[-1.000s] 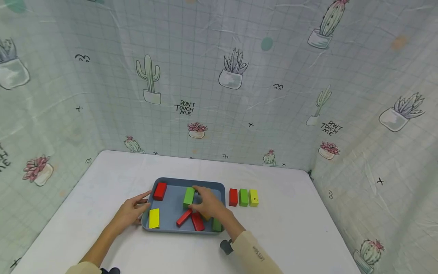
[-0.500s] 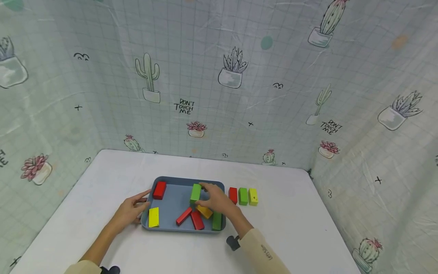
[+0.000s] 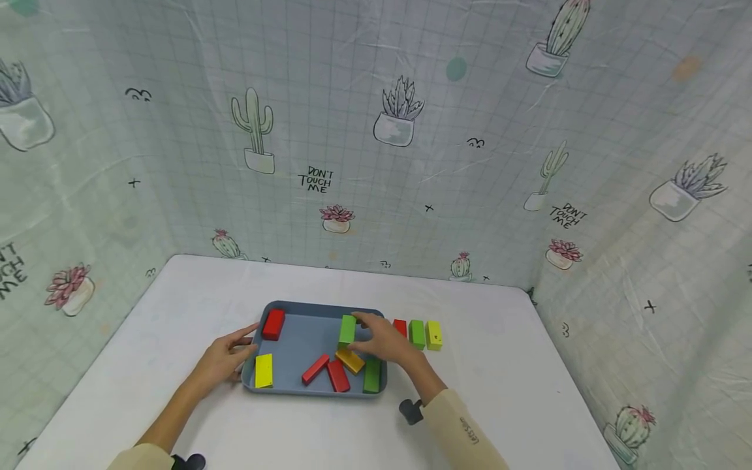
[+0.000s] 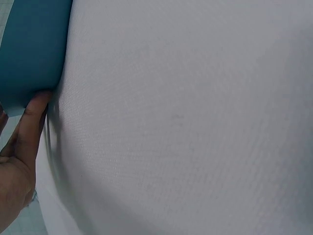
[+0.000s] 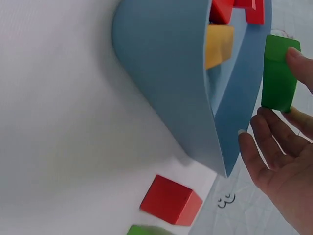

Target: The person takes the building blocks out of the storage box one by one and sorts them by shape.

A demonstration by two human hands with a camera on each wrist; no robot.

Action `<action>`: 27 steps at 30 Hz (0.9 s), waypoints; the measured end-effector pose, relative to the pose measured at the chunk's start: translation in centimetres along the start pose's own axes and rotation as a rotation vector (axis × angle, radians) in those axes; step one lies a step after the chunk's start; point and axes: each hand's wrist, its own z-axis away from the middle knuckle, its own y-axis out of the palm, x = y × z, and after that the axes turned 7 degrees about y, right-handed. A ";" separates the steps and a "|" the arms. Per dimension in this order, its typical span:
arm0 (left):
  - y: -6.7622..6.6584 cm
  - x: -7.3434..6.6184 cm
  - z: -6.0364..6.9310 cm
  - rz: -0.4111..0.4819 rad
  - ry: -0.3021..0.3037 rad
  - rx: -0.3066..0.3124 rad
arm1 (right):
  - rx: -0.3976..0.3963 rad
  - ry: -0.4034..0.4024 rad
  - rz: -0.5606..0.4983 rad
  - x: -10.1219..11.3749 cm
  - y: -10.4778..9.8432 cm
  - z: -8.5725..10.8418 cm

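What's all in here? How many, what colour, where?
Tray: one, blue-grey, on table
Table: one, white, under tray
Red blocks: three, red, in tray
Yellow block: one, yellow, tray's near left
Orange block: one, orange, tray's right half
Darker block: one, green, tray's near right
Held block: one, green, in right hand
Block row: three; red, green, yellow; right of tray
Backdrop: one, pale, behind table
Wrist devices: two, dark, at wrists
Sleeves: two, beige, on arms
Left hand: one, touching tray
Right hand: one, pinching held block
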 end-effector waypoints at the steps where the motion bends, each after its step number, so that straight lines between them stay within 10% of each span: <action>1: 0.0 0.0 -0.1 0.001 0.000 0.001 | 0.000 -0.002 -0.002 -0.1 -0.2 0.0; 27: -0.3 -0.4 0.0 -0.018 0.014 -0.001 | 0.006 -0.005 -0.096 -3.3 -3.0 1.4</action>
